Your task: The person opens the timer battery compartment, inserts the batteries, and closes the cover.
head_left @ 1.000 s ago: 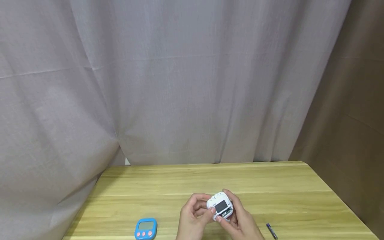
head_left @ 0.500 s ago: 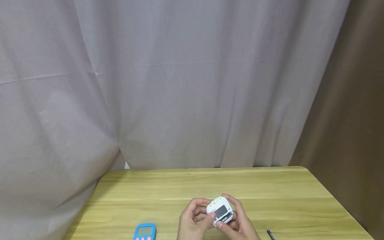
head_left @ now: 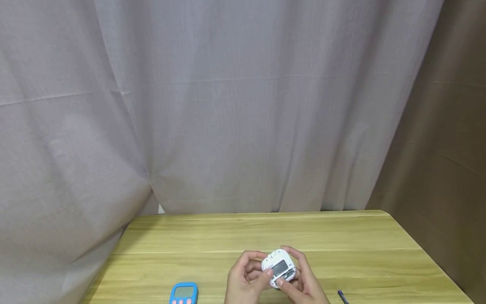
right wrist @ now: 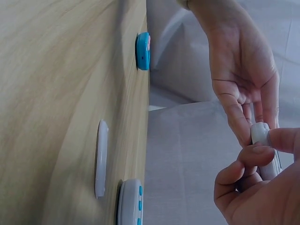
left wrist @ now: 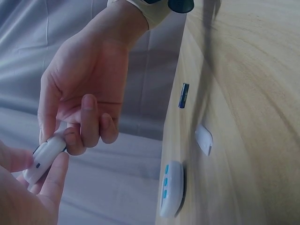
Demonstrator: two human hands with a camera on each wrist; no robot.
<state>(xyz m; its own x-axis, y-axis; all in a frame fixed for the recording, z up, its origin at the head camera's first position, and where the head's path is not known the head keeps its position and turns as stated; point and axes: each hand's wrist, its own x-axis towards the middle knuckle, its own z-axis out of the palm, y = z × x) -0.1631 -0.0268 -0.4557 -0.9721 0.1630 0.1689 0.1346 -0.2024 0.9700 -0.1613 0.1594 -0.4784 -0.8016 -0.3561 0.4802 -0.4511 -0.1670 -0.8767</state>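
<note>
Both hands hold a white kitchen timer (head_left: 274, 258) above the table, its back facing up. A dark rectangular panel (head_left: 280, 268) sits mid-back, with an uncovered battery slot (head_left: 288, 274) along the lower edge. My left hand (head_left: 244, 278) grips the left side, thumb on the back near the panel. From the right, my right hand (head_left: 303, 283) holds the timer with a finger at its top edge, while the thumb presses at the slot. In the left wrist view the timer (left wrist: 47, 157) appears edge-on between the fingers. What lies under the right thumb is hidden.
A blue timer (head_left: 184, 292) with pink buttons lies on the table at left. A small dark battery (head_left: 343, 297) lies at right. The wrist views add a white timer (right wrist: 130, 204) with blue buttons and a thin white plastic piece (right wrist: 101, 159) on the tabletop.
My right thumb has slid slightly right and down along the battery slot. The head view tilted up after the first frame, so the table sits lower. The left hand's grip looks unchanged.
</note>
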